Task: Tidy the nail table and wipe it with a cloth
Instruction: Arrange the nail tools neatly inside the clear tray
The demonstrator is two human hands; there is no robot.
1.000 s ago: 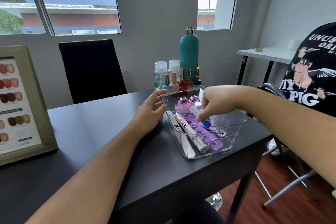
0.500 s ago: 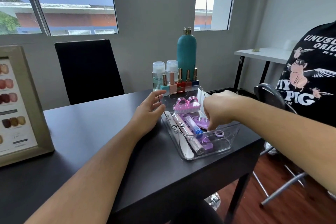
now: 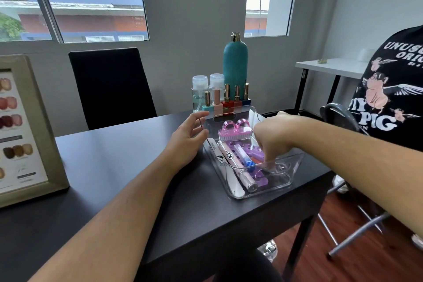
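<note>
Right now the clear tray (image 3: 296,160) sits on the dark tabletop (image 3: 114,167), close to its right-hand edge. Against the tray's left rim rests the left hand (image 3: 187,142), palm down on the tabletop, its fingers (image 3: 198,119) loose, nearly straight and holding nothing. The right hand (image 3: 272,142) reaches down into the tray from the right, with its fingers (image 3: 268,160) curled downward among the contents; whether they pinch anything cannot be told.

Inside the tray, a white nail file (image 3: 230,175) lies along the left wall, with a pink pen-shaped tool (image 3: 238,170) beside it and a clear tube with a blue cap (image 3: 243,157) next to that. A pink nail brush (image 3: 235,133) stands at the tray's far end, and purple toe separators (image 3: 261,179) lie under and beside the right hand.

Just behind the tray stand a row of nail polish bottles (image 3: 226,103), two clear pump bottles (image 3: 200,92) and a tall teal bottle (image 3: 235,64). Well to the left of the tray, a framed nail colour chart (image 3: 25,133) stands on the tabletop.
</note>
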